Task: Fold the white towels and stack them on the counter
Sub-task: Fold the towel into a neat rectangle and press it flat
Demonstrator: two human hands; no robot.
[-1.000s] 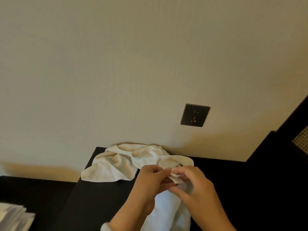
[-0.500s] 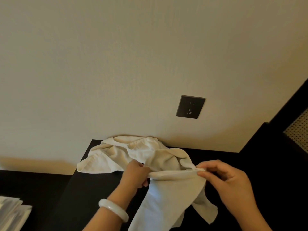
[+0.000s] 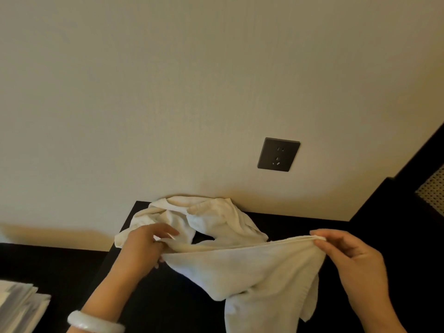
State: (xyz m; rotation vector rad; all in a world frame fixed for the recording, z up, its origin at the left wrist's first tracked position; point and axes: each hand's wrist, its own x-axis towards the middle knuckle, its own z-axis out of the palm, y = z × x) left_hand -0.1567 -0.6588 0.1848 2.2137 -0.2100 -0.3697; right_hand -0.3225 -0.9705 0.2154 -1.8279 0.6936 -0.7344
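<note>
A white towel [image 3: 252, 267] hangs stretched between my two hands above the dark counter [image 3: 153, 299]. My left hand [image 3: 146, 246] grips its left end, and a pale bangle sits on that wrist. My right hand [image 3: 353, 258] pinches the towel's top edge at the right corner between thumb and fingers. The lower part of the towel droops toward the bottom of the view. Behind it, a crumpled heap of white towels [image 3: 206, 217] lies on the counter against the wall.
A dark wall socket [image 3: 278, 154] is set in the beige wall above the counter. A stack of white folded items [image 3: 16, 306] shows at the lower left. Dark furniture with a woven panel [image 3: 432, 188] stands at the right.
My hands, first close together on one corner, have pulled apart. The right hand slid right along the edge, spreading the towel wide between them.
</note>
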